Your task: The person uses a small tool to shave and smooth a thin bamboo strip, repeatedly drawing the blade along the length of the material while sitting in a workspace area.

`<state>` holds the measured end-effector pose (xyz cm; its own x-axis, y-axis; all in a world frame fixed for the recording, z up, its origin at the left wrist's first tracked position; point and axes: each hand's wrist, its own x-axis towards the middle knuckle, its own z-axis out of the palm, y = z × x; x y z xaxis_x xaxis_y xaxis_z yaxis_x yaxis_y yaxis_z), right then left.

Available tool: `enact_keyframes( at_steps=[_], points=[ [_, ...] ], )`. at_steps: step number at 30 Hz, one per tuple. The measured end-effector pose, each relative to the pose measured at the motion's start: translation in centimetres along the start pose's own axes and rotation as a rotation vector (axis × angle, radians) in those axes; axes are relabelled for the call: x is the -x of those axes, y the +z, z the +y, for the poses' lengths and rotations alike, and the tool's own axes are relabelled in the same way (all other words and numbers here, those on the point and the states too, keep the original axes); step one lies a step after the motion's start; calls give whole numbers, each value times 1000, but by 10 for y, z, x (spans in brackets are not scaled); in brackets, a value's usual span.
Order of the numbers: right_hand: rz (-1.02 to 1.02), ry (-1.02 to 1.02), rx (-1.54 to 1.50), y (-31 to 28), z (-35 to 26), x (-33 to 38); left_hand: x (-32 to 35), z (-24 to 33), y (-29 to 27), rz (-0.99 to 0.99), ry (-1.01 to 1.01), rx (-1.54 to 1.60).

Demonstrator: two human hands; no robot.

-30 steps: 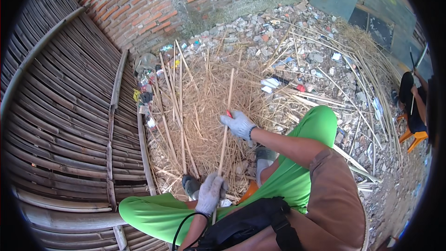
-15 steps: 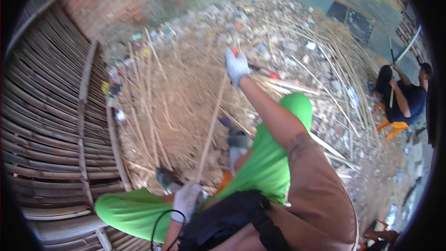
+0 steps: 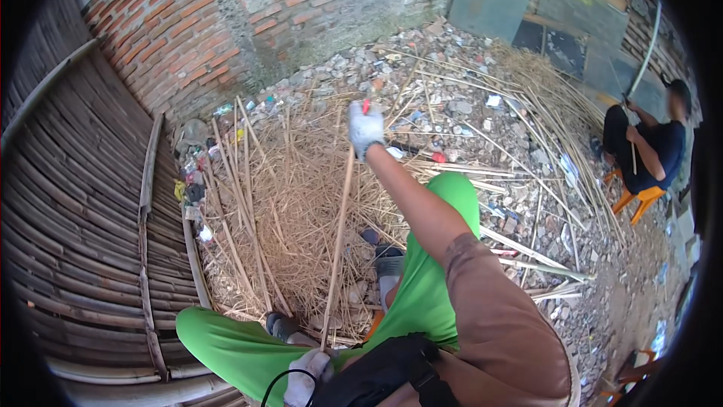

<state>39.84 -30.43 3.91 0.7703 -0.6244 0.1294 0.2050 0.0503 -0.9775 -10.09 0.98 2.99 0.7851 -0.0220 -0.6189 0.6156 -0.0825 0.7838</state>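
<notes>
A long, pale bamboo strip (image 3: 338,249) slopes from near my lap away across the straw. My left hand (image 3: 307,375), in a white glove, is closed around its near end beside my left thigh. Farther out, at the strip's far end, my right hand (image 3: 366,130) is gloved in white and grey and stays in a fist. A red-handled tool (image 3: 367,106) pokes out above that fist; its working part cannot be made out. Both arms are apart, with the strip spanning the gap between the hands.
Straw shavings (image 3: 301,181) cover the ground, with bamboo poles (image 3: 245,204) on the left and cut pieces (image 3: 535,256) on the right. A slatted bamboo wall (image 3: 75,241) borders the left, a brick wall (image 3: 286,8) the back. Another person (image 3: 651,147) sits on an orange stool (image 3: 636,200).
My view has tilted up, showing more brick wall. The right hand has shifted a little left and the strip stands steeper. Both hands keep their hold.
</notes>
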Motion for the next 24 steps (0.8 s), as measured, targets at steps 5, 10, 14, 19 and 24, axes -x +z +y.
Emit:
enact_keyframes(
  at_steps=[5, 10, 14, 19, 24],
  points=[
    [-57, -72, 540, 16, -30, 33, -8, -13, -7, 93, 761, -728],
    [-123, -131, 527, 11, -26, 28, -8, -8, 4, 136, 581, -730],
    [-329, -1, 238, 2, -22, 28, -12, -3, 6, 6, 538, -737],
    [-331, 1, 33, -11, -21, 11, -6, 6, 20, -12, 492, -670],
    [-322, 50, -233, -2, -44, 38, -9, 10, 27, -24, 494, -402]
  ],
)
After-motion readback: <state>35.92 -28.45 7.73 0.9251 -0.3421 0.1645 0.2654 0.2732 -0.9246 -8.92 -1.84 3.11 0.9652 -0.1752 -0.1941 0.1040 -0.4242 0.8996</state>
